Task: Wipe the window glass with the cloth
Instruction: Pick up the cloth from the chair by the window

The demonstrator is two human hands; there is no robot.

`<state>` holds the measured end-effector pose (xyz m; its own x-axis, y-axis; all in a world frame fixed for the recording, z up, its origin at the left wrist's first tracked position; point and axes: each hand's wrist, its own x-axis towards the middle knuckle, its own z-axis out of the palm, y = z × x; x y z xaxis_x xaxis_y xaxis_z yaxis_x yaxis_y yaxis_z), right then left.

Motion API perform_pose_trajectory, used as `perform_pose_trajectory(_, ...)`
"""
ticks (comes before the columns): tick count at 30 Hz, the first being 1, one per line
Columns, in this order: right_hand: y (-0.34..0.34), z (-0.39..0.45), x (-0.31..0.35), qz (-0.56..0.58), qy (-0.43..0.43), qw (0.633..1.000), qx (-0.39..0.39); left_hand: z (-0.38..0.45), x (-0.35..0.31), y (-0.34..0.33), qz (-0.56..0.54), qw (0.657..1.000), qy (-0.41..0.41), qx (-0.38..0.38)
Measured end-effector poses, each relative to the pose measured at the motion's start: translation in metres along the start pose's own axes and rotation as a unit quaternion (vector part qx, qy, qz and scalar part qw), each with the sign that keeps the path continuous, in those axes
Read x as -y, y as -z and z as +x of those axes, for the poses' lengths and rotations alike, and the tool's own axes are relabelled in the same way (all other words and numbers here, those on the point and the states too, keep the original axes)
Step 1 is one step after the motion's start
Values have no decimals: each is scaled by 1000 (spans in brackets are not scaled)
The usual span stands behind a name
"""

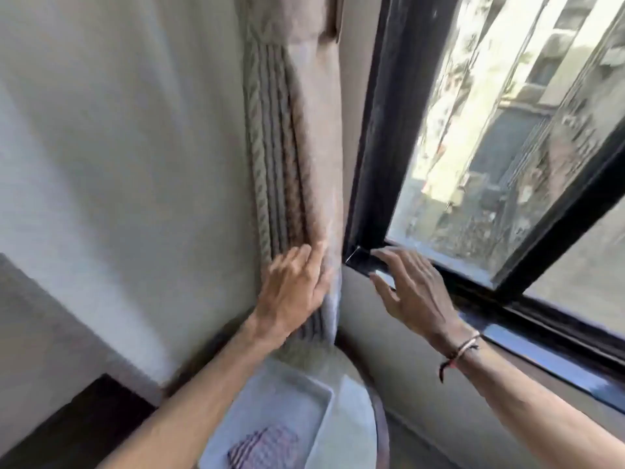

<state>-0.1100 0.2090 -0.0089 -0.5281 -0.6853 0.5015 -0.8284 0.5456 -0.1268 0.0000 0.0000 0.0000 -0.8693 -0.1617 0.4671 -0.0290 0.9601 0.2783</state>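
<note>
head view shows the left hand (pixel 292 289) flat against the bunched curtain (pixel 287 157), fingers spread and pressing the folds toward the wall, not gripping anything. the right hand (pixel 412 289) is open too, fingers apart, with the fingertips (pixel 380 253) at the lower left corner of the black window frame (pixel 375 137); it pinches nothing. a thread bracelet (pixel 461 348) sits on that wrist.

the window glass (pixel 473 147) is just above the right hand, and it looks dusty along the bottom edge. a second frame bar (pixel 558 214) crosses the pane at a slant.

neither hand holds a cloth. a pale fabric with a checked patch (pixel 267 448) lies at the bottom of the picture, on something rounded below the curtain; this may be the cloth, but the view is blurred and i cannot say it for sure.

so i judge the step in hand as clearing the way to the glass, and the wiping is not started. to do it well, the left hand should push the curtain fully past the frame edge, so no fold falls back on the pane. the right hand is free, so it is the better one to take the cloth. it is good to fold the cloth flat and begin from the top of the pane, moving down to the dusty corner, so dirt is not pulled over a clean part. the corner near the fingertips needs a pressed fold of cloth, because a flat palm does not reach into it.
</note>
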Motion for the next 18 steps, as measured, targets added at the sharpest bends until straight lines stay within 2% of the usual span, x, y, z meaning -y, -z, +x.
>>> perform_pose_trajectory(2, -64, -35, 12, 61, 15, 996, 60, -48, 28, -43, -51, 985, 75, 149)
perform_pose_trajectory(3, -97, -60, 23, 82, -2, 987, 139, -80, 46, -69, -65, 969, 108, 212)
perform_pose_trajectory(4, -128, -82, 37, 108, -30, 965, 238, -112, 62, -90, -75, 943, 149, 286)
perform_pose_trajectory(6, -198, -124, 54, 151, -49, 908, 387, -174, 94, -138, -74, 898, 199, 385)
perform_pose_trajectory(8, -258, -152, 69, 179, -74, 865, 464, -217, 116, -178, -49, 860, 238, 448)
perform_pose_trajectory(10, -308, -177, 89, 203, -106, 825, 517, -255, 129, -213, -24, 822, 283, 493)
perform_pose_trajectory(13, -359, -198, 112, 219, -122, 795, 552, -296, 140, -246, 11, 796, 325, 510)
perform_pose_trajectory(18, -401, -205, 133, 202, -125, 793, 560, -324, 163, -268, 8, 797, 339, 499)
